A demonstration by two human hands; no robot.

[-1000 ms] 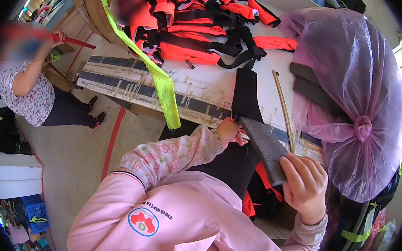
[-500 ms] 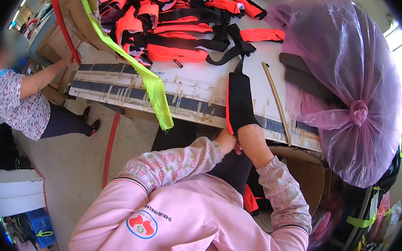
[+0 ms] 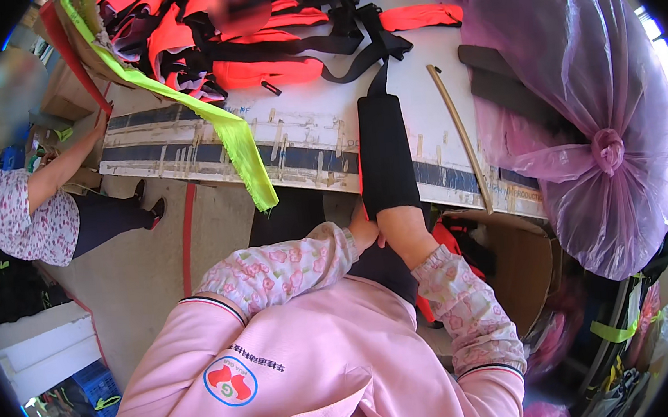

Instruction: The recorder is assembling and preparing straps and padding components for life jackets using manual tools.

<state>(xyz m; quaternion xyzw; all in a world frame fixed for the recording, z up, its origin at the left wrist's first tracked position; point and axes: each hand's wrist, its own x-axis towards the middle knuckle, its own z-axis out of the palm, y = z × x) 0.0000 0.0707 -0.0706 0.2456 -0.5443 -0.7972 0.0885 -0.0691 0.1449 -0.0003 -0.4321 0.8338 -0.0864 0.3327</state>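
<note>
A long fabric sleeve [image 3: 387,153], black on top with an orange edge, hangs over the table's near edge, its far end joined to a black strap [image 3: 377,80]. My right hand [image 3: 403,225] reaches into the sleeve's near opening; its fingers are hidden inside. Close beside it, my left hand [image 3: 362,228] is at the sleeve's near left edge, gripping it, with most of its fingers behind the cloth. Beyond, a pile of orange and black strapped pieces [image 3: 268,71] lies on the table [image 3: 305,144].
A wooden stick [image 3: 460,140] lies to the right. Beside it bulges a knotted purple plastic bag [image 3: 577,103] with dark pieces. A neon-yellow strip [image 3: 235,142] droops over the table's left side. Another person [image 3: 31,201] stands at far left. An open carton [image 3: 515,261] sits below the table.
The view has shifted, so the table and pile sit higher and farther left. Both hands stay at the sleeve's near end. The other person has leaned lower.
</note>
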